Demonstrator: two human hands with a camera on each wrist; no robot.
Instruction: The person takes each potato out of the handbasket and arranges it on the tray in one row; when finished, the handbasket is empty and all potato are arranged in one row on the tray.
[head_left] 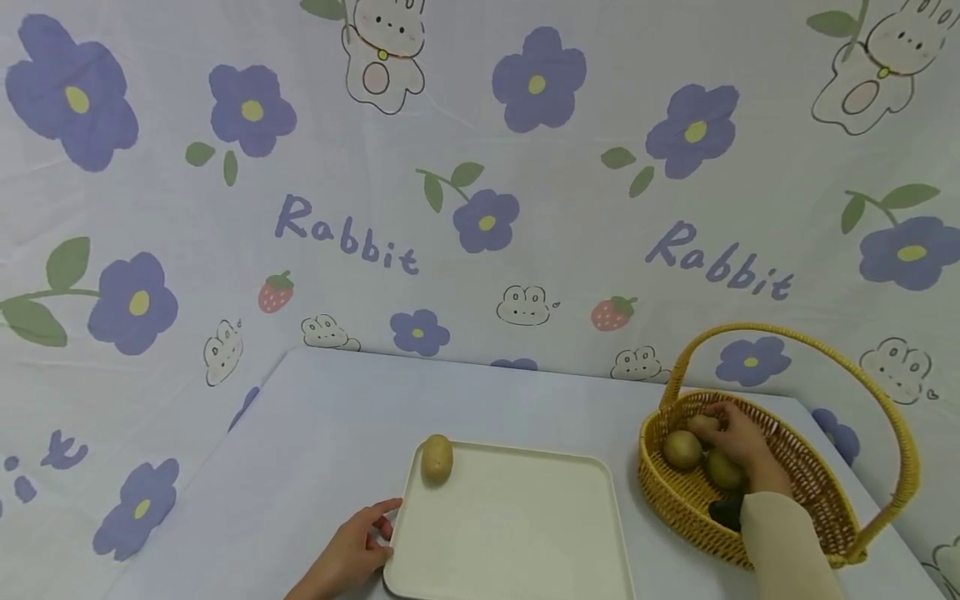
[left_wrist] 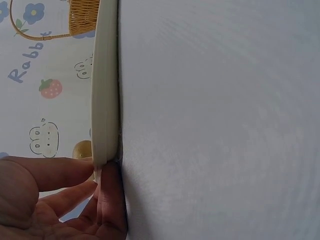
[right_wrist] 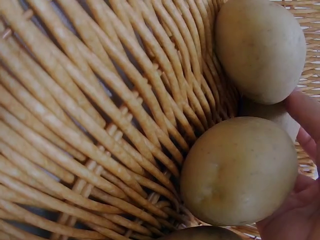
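Pinching tray [head_left: 517, 525] edge w/ L hand [head_left: 348, 543]; tray top shows in head cam only. R hand [head_left: 738, 437] touching potato [right_wrist: 260, 50] in basket [head_left: 667, 502], grip unclear. Backdrop [head_left: 442, 142] txt: "Rabbit" x2.

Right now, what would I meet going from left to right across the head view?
The person's bare left hand, a cream rectangular tray bearing one tan oval potato, a golden woven basket with an arched handle.

Head: forward-down over table [head_left: 337, 433]. Left wrist: low, rolled sideways, close along tray [left_wrist: 106, 85]. Right wrist: tight on potatoes [right_wrist: 240, 172] inside basket [head_left: 690, 521]. All three share basket; head/left share tray.
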